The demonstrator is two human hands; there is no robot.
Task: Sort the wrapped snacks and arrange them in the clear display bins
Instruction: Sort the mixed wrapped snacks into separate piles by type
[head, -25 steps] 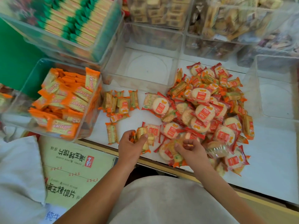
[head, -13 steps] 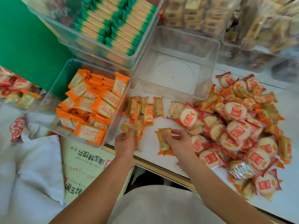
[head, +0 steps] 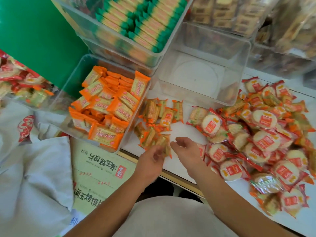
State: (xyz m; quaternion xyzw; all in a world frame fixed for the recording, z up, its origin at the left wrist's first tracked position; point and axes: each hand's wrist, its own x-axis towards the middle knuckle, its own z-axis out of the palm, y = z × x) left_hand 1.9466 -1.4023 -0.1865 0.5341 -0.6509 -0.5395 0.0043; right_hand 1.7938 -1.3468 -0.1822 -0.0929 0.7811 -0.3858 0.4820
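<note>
Front bin [head: 73,79]: orange packs [head: 111,106], heaped. Bin behind [head: 106,44]: green packs [head: 142,19] in rows. On table [head: 186,129], small packs [head: 157,115] beside front bin; round crackers [head: 261,139] piled at right. Left hand [head: 150,161] blurred against nearest small packs, grip unreadable. Right hand [head: 187,151] loosely curled, holding nothing.

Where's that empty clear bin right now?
In the head view, the empty clear bin sits upper centre on the white counter, right of the orange cracker bin and just behind the pile of round red-wrapped snacks.
</note>
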